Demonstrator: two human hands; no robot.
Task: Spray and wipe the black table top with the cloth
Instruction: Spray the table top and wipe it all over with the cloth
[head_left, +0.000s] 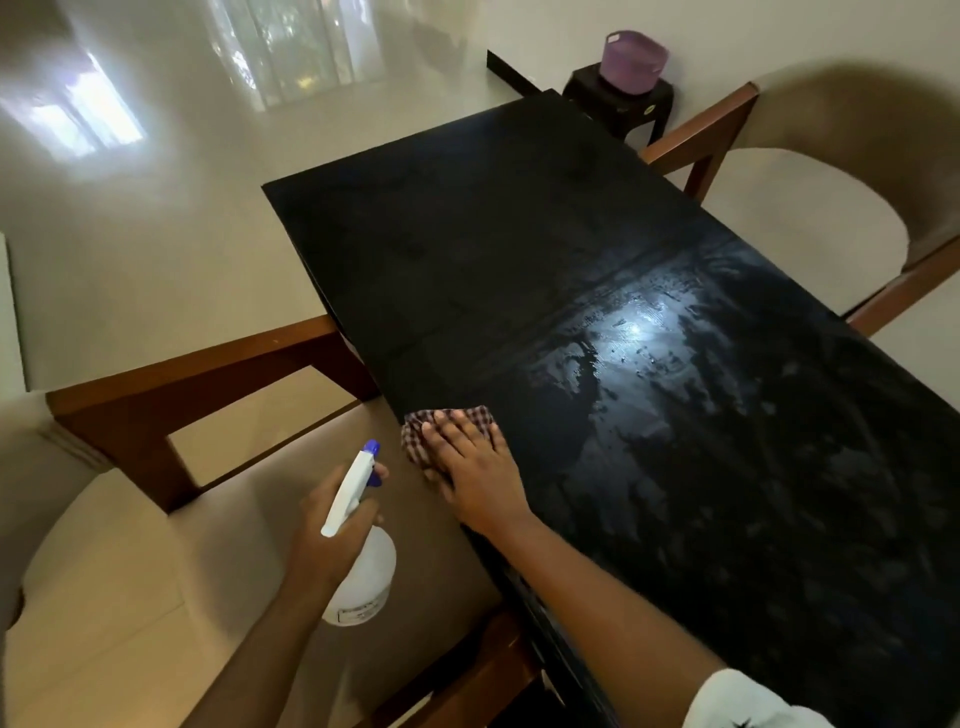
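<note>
The black table top (519, 270) runs from the lower right to the upper middle, with wet streaks glinting on its near half. A red-and-white checked cloth (415, 427) lies at the table's left edge. My right hand (475, 465) presses flat on it, fingers straight. My left hand (327, 535) grips a white spray bottle (363, 577) with a blue nozzle, held off the table's left side above a chair seat.
A beige chair with a brown wooden frame (171, 395) stands at the left, under my left hand. A second such chair (841, 171) stands at the right. A purple basket (634, 62) sits on a small black stool beyond the table's far end.
</note>
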